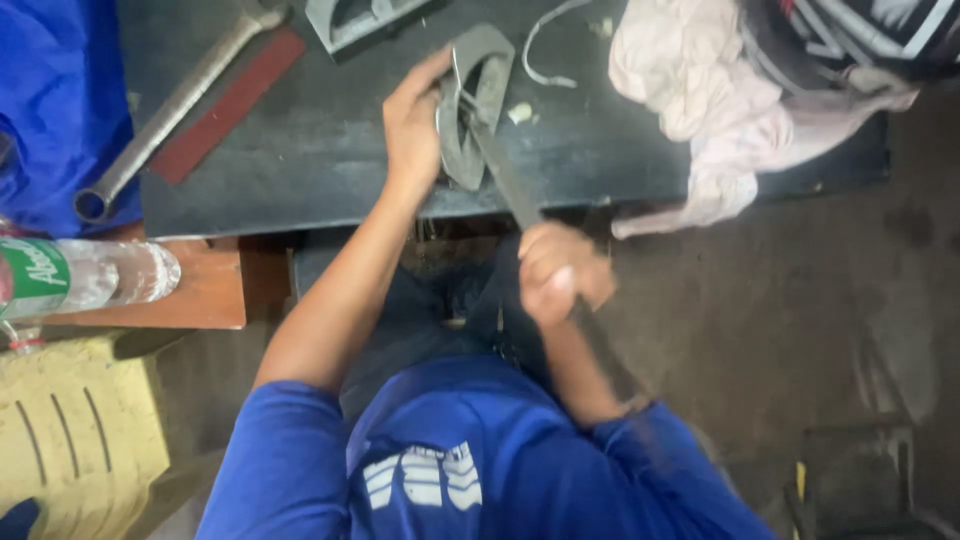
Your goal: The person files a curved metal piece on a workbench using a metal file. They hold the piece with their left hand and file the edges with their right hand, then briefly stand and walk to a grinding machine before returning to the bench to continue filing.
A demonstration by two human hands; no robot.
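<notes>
Head view: filing a grey metal frame part at the bench edge.
Left hand [412,125] clamps frame part [472,105] at 12 o'clock on dark workbench [300,150]; right hand [560,272] fisted around file [508,180], pink rag [700,90] at 2 o'clock.

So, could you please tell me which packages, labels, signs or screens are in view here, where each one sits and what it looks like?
Plastic bottle: lying on its side at the left edge on a brown wooden ledge; clear body, wrapped by a green and white label.
Shirt print: on the person's blue shirt at the bottom centre; blocky white marking.
No signs or screens show.
</notes>
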